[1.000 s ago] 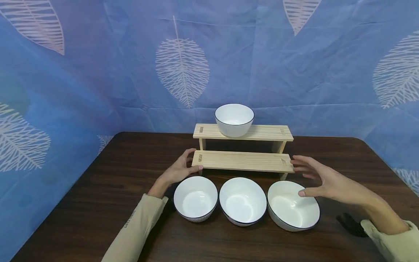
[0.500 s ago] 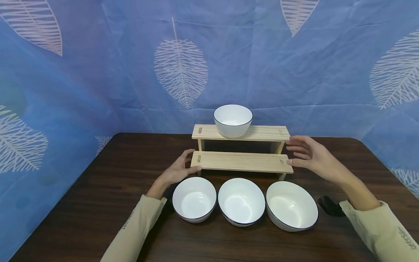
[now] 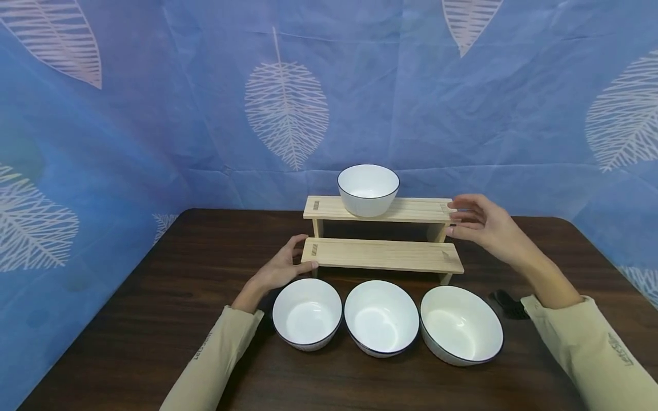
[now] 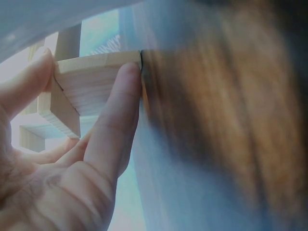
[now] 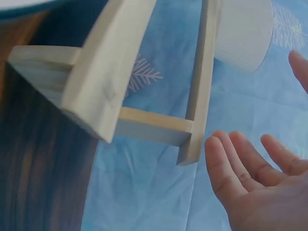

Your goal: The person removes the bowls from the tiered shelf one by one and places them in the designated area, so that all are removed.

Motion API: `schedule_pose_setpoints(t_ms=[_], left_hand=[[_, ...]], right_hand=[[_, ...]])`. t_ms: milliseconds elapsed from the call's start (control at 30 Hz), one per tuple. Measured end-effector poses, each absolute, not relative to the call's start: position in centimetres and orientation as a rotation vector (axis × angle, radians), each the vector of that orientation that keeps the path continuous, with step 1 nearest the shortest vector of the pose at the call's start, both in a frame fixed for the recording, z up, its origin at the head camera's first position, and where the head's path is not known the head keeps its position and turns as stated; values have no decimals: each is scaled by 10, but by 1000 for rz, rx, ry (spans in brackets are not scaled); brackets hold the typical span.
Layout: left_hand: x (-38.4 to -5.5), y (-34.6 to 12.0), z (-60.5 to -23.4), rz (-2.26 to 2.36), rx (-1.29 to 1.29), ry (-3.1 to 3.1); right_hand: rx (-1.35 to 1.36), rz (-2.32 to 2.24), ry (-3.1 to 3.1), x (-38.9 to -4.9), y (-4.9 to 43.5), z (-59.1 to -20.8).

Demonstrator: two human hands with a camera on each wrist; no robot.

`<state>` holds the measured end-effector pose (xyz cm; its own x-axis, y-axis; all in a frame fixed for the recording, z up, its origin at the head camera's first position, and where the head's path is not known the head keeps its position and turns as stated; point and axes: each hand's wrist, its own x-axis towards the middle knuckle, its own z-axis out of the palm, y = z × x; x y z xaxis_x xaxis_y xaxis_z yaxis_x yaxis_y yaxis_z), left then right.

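Two pale wooden shelves stand in steps on the table, seen in the head view. My left hand (image 3: 277,264) holds the left end of the lower shelf (image 3: 382,254), with the thumb at the front edge and fingers behind. The left wrist view shows a finger lying along the wooden leg panel (image 4: 91,89). Beside the right end of the upper shelf (image 3: 418,209), my right hand (image 3: 488,228) has its fingers spread and holds nothing. In the right wrist view its fingertips are close to the shelf end; contact is unclear. A white bowl (image 3: 368,200) sits on the upper shelf.
In front of the shelves, a row of three white dark-rimmed bowls stands on the dark wooden table (image 3: 154,319): left bowl (image 3: 307,314), middle bowl (image 3: 381,317), right bowl (image 3: 461,325). Behind hangs a blue leaf-patterned cloth (image 3: 205,114). A black object (image 3: 509,303) is by the right sleeve.
My right hand has moved back and up, from over the right bowl and the lower shelf's end to the upper shelf's right end. The left hand has stayed at the lower shelf.
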<state>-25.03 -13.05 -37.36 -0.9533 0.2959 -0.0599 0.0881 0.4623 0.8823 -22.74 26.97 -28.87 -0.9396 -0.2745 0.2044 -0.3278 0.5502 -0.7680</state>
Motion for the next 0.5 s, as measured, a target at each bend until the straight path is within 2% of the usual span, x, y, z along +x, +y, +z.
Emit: schedule_pose_setpoints(t_ms=[500], left_hand=[[-249,-130,-373,1523,320,2467]], right_hand=[[510,1528,-2728,-250,251,-276]])
